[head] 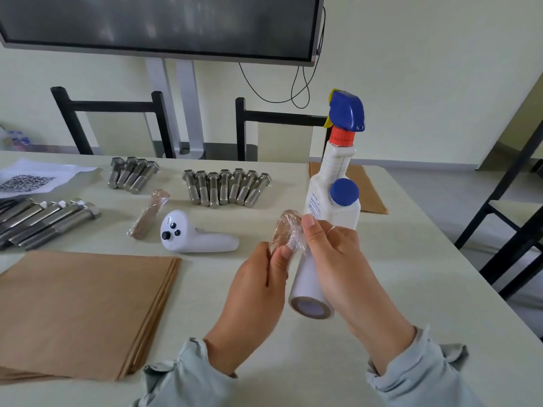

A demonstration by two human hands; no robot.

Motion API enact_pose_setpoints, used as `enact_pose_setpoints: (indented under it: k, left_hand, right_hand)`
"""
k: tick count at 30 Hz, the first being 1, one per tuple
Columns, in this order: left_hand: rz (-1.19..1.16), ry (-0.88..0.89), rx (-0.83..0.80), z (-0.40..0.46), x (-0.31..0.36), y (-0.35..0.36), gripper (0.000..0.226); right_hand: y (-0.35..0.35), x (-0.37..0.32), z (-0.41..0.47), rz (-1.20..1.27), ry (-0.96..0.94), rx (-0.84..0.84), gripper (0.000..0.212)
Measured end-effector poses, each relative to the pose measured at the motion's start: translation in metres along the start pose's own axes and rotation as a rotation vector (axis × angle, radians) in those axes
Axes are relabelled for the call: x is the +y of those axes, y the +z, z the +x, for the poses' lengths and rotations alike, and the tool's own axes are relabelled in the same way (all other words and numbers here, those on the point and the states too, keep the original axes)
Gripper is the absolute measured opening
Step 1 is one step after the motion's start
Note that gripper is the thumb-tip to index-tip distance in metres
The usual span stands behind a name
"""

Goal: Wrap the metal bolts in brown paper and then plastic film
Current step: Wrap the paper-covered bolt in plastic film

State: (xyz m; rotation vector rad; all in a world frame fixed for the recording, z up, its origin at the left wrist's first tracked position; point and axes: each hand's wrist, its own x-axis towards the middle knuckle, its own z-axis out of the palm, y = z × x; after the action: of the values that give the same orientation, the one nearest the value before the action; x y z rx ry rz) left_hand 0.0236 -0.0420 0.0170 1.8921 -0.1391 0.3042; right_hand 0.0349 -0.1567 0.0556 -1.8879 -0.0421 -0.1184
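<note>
My left hand (pixel 261 277) and my right hand (pixel 332 254) both hold a bolt wrapped in brown paper and covered in plastic film (pixel 286 230), raised above the table. Each hand pinches the film against the bundle. A roll of plastic film (pixel 308 292) lies on the table just beneath my hands. Another wrapped bolt (pixel 150 212) lies further left. Bare metal bolts sit in a row at the middle back (pixel 226 188), a smaller group at the back left (pixel 132 174), and larger ones at the far left (pixel 44 221). A stack of brown paper (pixel 85 309) lies at the front left.
A white spray bottle with a blue trigger (pixel 338 183) stands right behind my hands. A white controller (pixel 194 237) lies mid-table. More brown paper (pixel 370 189) sits at the back right, a printed sheet (pixel 35 177) at the back left. Black chairs stand beyond the table.
</note>
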Motion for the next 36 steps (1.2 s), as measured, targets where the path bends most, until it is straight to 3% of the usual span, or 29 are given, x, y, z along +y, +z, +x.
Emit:
enact_pose_setpoints:
  k: [4,8,11,14,16,18,23,27,29,31,33,36]
  left_hand:
    - [-0.162,-0.108,-0.05,-0.002,0.002,0.003,0.054]
    - [-0.434,-0.296,-0.106,-0.007,0.01,0.001,0.041]
    - [-0.499,-0.261,-0.206,-0.007,0.012,-0.005,0.065]
    - [-0.477,-0.224,-0.235,-0.003,0.013,-0.009,0.088]
    - [-0.481,-0.275,-0.236,-0.003,0.012,-0.01,0.079]
    - [-0.485,-0.314,-0.267,-0.002,0.012,-0.01,0.062]
    - [-0.579,-0.36,-0.375,-0.004,0.011,-0.013,0.061]
    - [-0.707,-0.422,-0.591,-0.005,0.009,-0.018,0.07]
    - [-0.779,-0.471,-0.753,-0.004,0.01,-0.02,0.069]
    - [-0.846,-0.525,-0.9,-0.002,0.013,-0.022,0.065]
    - [-0.858,-0.532,-0.94,0.0,0.013,-0.024,0.067]
    - [-0.573,-0.386,-0.698,0.003,0.012,-0.022,0.08]
  right_hand:
    - [0.0,0.007,-0.004,-0.287,-0.074,-0.007,0.052]
    - [0.005,0.017,-0.009,-0.525,-0.25,0.069,0.059]
    - [0.009,0.012,-0.008,-0.584,-0.398,0.056,0.062]
    - [0.011,0.013,-0.004,-0.465,-0.621,0.004,0.055]
    - [0.009,0.013,-0.003,-0.213,-0.47,-0.104,0.039]
    - [0.004,0.014,-0.001,-0.007,-0.287,-0.183,0.039]
    - [-0.01,0.013,0.006,0.206,-0.167,-0.379,0.033]
    - [-0.021,0.015,0.013,0.353,-0.061,-0.577,0.074]
    - [-0.025,0.014,0.012,0.376,-0.054,-0.684,0.072]
    - [-0.026,0.013,0.009,0.339,-0.075,-0.681,0.054]
    - [-0.025,0.014,0.007,0.292,-0.111,-0.592,0.033]
    - [-0.022,0.012,0.006,0.31,-0.111,-0.48,0.024]
